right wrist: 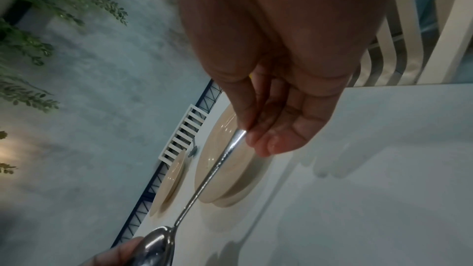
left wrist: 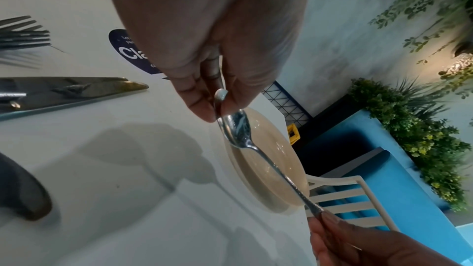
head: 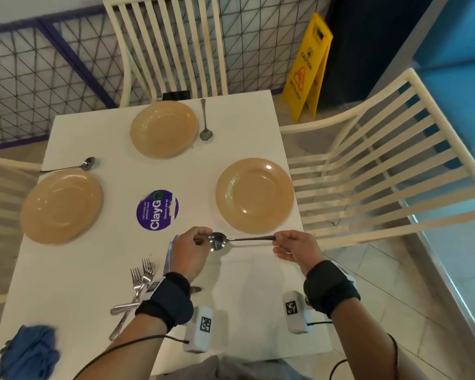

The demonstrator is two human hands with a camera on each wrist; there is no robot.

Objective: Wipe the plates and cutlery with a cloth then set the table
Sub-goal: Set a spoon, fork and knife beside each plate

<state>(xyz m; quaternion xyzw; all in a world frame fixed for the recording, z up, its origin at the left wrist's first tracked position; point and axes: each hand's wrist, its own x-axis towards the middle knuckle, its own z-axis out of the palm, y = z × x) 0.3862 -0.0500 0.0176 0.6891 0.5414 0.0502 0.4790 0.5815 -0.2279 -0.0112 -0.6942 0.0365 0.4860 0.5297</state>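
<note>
A steel spoon (head: 231, 239) is held level above the white table (head: 93, 270), just in front of the right tan plate (head: 254, 195). My left hand (head: 200, 238) pinches its bowl (left wrist: 234, 126); my right hand (head: 279, 239) pinches the handle end (right wrist: 239, 135). Two more tan plates lie on the table, one at the left (head: 61, 207) and one at the far side (head: 163, 129), each with a spoon beside it (head: 74, 167) (head: 205, 122). A blue cloth (head: 29, 352) lies bunched at the near left corner.
Several forks (head: 137, 286) and knives (left wrist: 74, 88) lie near my left wrist. A purple round sticker (head: 157, 210) marks the table's middle. White slatted chairs stand at the far side (head: 165, 45), right (head: 381, 171) and left. A yellow wet-floor sign (head: 309, 67) stands beyond the far right corner.
</note>
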